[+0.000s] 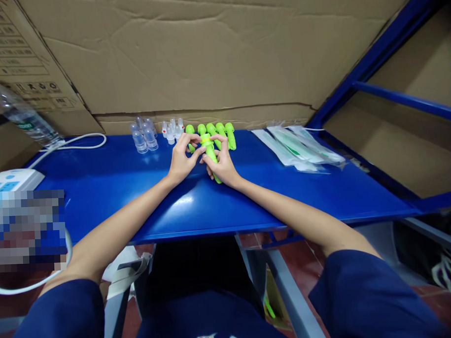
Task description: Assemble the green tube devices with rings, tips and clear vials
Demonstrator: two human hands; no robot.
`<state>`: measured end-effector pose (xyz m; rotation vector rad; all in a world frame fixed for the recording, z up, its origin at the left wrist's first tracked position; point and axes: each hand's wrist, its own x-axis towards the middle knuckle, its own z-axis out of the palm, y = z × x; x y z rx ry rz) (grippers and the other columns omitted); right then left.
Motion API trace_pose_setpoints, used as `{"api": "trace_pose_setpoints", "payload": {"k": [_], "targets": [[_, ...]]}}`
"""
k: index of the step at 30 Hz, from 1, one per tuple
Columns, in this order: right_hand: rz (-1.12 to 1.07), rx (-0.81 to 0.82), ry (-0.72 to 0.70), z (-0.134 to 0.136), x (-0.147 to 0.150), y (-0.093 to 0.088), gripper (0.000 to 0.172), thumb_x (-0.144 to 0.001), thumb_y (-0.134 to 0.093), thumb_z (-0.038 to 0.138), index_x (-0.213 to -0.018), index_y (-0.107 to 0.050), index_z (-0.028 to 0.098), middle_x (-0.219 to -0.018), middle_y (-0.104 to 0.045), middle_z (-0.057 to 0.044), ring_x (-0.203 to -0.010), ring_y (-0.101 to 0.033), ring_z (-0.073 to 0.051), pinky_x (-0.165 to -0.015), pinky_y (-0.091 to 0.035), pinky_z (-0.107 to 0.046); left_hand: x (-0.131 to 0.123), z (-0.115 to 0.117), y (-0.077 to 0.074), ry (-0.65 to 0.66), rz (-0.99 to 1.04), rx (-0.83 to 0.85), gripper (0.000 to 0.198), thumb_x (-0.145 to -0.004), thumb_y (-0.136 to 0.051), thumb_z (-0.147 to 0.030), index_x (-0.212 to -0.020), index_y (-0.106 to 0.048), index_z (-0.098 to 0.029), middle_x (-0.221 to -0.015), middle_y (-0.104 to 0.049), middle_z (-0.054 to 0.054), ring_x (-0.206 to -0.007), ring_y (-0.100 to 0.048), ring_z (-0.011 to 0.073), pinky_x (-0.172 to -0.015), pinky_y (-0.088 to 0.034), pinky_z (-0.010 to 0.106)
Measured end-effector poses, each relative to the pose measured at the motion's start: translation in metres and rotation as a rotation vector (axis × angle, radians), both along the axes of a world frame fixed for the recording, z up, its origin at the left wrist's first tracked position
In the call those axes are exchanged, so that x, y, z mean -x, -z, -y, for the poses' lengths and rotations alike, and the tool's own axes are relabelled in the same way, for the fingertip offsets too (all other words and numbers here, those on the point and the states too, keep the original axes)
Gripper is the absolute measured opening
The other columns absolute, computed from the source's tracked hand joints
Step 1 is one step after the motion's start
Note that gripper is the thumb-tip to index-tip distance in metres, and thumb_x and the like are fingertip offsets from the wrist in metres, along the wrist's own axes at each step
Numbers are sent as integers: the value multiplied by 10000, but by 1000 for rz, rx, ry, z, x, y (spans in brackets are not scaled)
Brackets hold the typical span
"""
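Observation:
Over the middle of the blue table, both hands are closed on a lime-green handle that looks like a small torch body. Its wider head points away from me, with a thin yellow ring around it. My left hand pinches the head from the left, close to the ring. Fingers of my right hand wrap the shaft, and the index finger touches the head. Just beyond stand or lie several similar lime-green handles in a row, one partly hidden behind my left fingers.
Left of the handles are small white-capped pieces and clear plastic cups. Several long plastic packets lie right on the blue table. A power strip, white cable and bottle occupy the left; cardboard walls the back.

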<state>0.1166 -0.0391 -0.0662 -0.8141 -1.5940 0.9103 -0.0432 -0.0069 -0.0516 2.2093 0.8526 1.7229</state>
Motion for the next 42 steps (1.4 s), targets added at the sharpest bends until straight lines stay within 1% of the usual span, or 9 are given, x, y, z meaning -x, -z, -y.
{"api": "trace_pose_setpoints", "payload": {"k": [5, 12, 17, 22, 25, 29, 34, 38, 42], "targets": [[-14, 23, -16, 2, -1, -3, 510, -900, -716, 337, -1232, -330, 311, -692, -584, 100, -333, -460, -74, -263, -380, -209, 2, 2, -2, 1, -16, 48, 262, -938, -739, -445, -986, -666, -198, -930, -680, 29, -852, -642, 164, -703, -484, 279], [-42, 79, -26, 1, -2, -4, 508, -881, -746, 359, -1169, -330, 311, -657, -568, 116, -322, -471, -85, -237, -372, -217, 3, -2, 1, 36, -29, 69, 128, -891, -768, -241, -964, -676, -190, -944, -695, 21, -841, -650, 153, -697, -482, 264], [-21, 103, -20, 3, -3, -6, 510, -883, -745, 378, -1186, -340, 311, -653, -567, 119, -327, -482, -89, -246, -381, -218, 5, -3, 2, 38, -58, 94, 126, -863, -773, -191, -957, -690, -187, -940, -690, 19, -838, -647, 145, -704, -489, 252], [-28, 111, -25, 6, -1, -8, 534, -874, -758, 401, -1170, -322, 314, -651, -567, 127, -328, -484, -93, -257, -390, -216, 4, -2, -1, 46, -63, 109, 106, -873, -765, -217, -936, -684, -193, -921, -686, 15, -831, -653, 146, -714, -495, 257], [-99, 124, -33, 4, 1, -8, 600, -866, -764, 454, -1182, -275, 310, -681, -593, 126, -335, -501, -100, -276, -418, -218, -1, 0, -1, 42, -42, 110, 162, -889, -751, -236, -1010, -648, -199, -1002, -690, 33, -878, -673, 155, -715, -501, 261], [-132, 161, -86, -3, 3, -5, 612, -896, -714, 529, -1230, -261, 292, -700, -625, 110, -376, -551, -113, -332, -485, -228, -6, 1, 1, 55, 12, 152, 219, -941, -710, -299, -1094, -576, -220, -1093, -696, 49, -898, -694, 159, -705, -510, 264], [-68, 157, -75, -5, 1, -2, 645, -902, -680, 591, -1338, -336, 263, -885, -687, 21, -440, -597, -99, -343, -513, -230, -3, -2, 3, 22, 29, 118, 216, -938, -727, -374, -1031, -609, -219, -972, -686, 27, -892, -687, 172, -690, -488, 271], [-50, 95, -16, 0, 3, -1, 642, -943, -662, 516, -1417, -287, 300, -953, -682, 18, -424, -573, -73, -313, -479, -205, 0, -3, 2, 14, 28, 110, 224, -935, -730, -405, -1012, -649, -211, -958, -687, 34, -873, -676, 173, -704, -491, 281], [-61, 63, -27, 3, 3, -1, 483, -954, -652, 441, -1273, -314, 309, -892, -640, 51, -394, -550, -75, -273, -443, -209, 0, -3, 2, 0, 3, 153, 257, -929, -738, -439, -1007, -655, -208, -962, -703, 39, -868, -671, 174, -702, -490, 279]]}}
